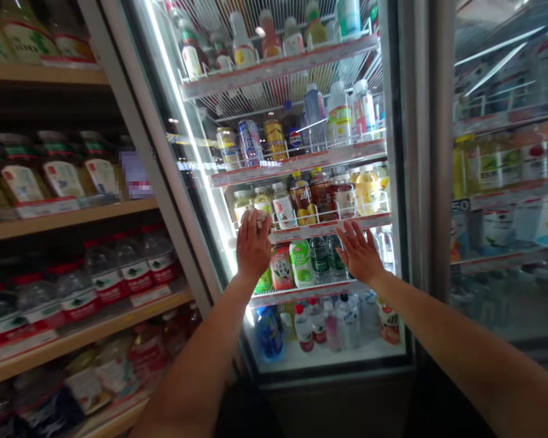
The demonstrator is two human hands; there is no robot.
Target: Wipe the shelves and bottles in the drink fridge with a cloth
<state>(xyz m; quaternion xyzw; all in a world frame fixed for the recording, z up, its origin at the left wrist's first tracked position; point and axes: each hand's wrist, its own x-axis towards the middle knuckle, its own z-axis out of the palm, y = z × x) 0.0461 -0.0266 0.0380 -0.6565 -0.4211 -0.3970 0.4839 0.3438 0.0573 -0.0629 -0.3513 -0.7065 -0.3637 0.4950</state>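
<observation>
My left hand [252, 246] reaches into the lit drinks fridge [395, 201], its fingers curled round a pale bottle [259, 219] at the left end of the third shelf [329, 228]. Only the top of that bottle shows above my fingers. My right hand [358, 252] is open with fingers spread and holds nothing. It hovers in front of the clear water bottles [325, 255] on the shelf below. Between my hands stand a red-labelled drink [281, 267] and a green-labelled drink [301, 263].
Wire shelves above hold cans [250, 141] and juice bottles [368, 188]. The fridge floor carries a blue bottle [269, 331] and small bottles. To the left, wooden shelves [73, 216] carry red-labelled water bottles [132, 264]. On the right is a second fridge behind a shut glass door [506, 182].
</observation>
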